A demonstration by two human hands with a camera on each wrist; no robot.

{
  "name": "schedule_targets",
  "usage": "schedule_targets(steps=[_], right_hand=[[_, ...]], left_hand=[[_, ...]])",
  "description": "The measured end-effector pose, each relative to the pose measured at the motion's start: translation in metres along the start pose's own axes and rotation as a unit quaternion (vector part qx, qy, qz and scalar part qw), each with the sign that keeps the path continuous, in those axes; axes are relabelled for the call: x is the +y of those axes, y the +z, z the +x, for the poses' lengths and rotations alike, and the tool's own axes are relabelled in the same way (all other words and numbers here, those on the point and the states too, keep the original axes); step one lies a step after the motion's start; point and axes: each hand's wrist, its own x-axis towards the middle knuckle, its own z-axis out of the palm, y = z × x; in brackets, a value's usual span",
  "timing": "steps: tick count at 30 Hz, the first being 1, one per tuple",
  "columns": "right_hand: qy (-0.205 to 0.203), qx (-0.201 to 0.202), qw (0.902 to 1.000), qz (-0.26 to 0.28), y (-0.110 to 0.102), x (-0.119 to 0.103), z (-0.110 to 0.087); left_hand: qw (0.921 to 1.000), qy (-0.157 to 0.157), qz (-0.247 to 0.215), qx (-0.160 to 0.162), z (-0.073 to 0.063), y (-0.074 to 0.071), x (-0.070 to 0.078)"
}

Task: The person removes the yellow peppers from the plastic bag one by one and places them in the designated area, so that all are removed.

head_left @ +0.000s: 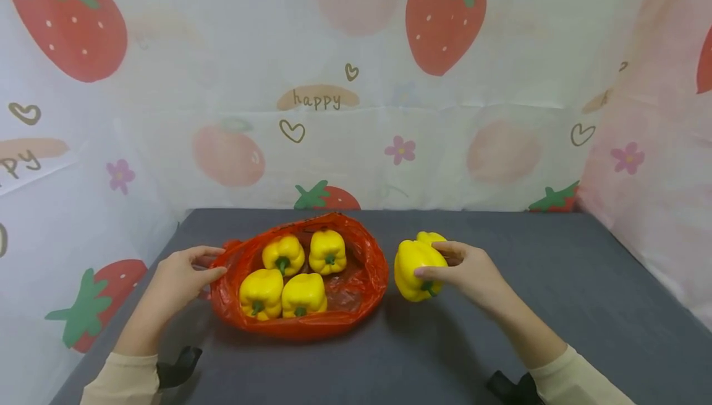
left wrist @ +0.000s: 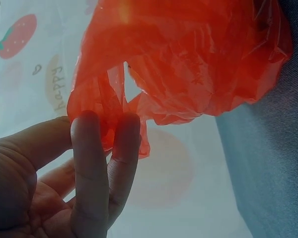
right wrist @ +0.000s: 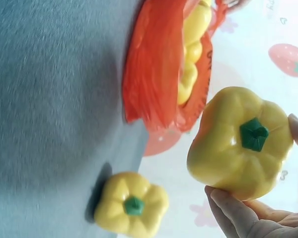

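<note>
A red plastic bag (head_left: 356, 315) lies on the table with its mouth spread wide. Inside it sit several yellow bell peppers (head_left: 305, 294) with green stems. My left hand (head_left: 179, 278) pinches the bag's left rim between thumb and fingers; in the left wrist view the thin red film (left wrist: 102, 94) runs between the fingertips. To the right of the bag, my right hand (head_left: 468, 272) holds a yellow bell pepper (right wrist: 238, 144) between thumb and fingers, raised above the table. Another yellow bell pepper (right wrist: 134, 204) rests on the table behind it, mostly hidden in the head view.
The grey table (head_left: 556, 306) extends on both sides of the bag. A white curtain (head_left: 356, 157) printed with strawberries, hearts and flowers hangs behind it, with further printed cloth at left and right. Black straps (head_left: 179, 368) show at both wrists.
</note>
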Motion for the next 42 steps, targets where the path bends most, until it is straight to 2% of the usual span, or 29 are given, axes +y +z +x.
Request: schedule_targets(steps=[8, 17, 26, 42], right_hand=[[-0.007, -0.006, 1.0000, 0.000, -0.018, 0.006, -0.003], [-0.003, -0.003, 1.0000, -0.002, -0.037, 0.006, -0.003], [0.000, 0.013, 0.9995, -0.028, -0.056, 0.004, -0.005], [0.023, 0.018, 0.9984, -0.049, -0.077, 0.026, 0.002]], left_hand=[[1.0000, -0.002, -0.003, -0.001, -0.001, 0.000, -0.003], [0.9999, 0.010, -0.009, 0.000, 0.000, -0.002, -0.002], [0.9999, 0.007, -0.009, 0.002, 0.002, -0.002, -0.004], [1.0000, 0.006, -0.006, 0.004, 0.002, -0.003, -0.003]])
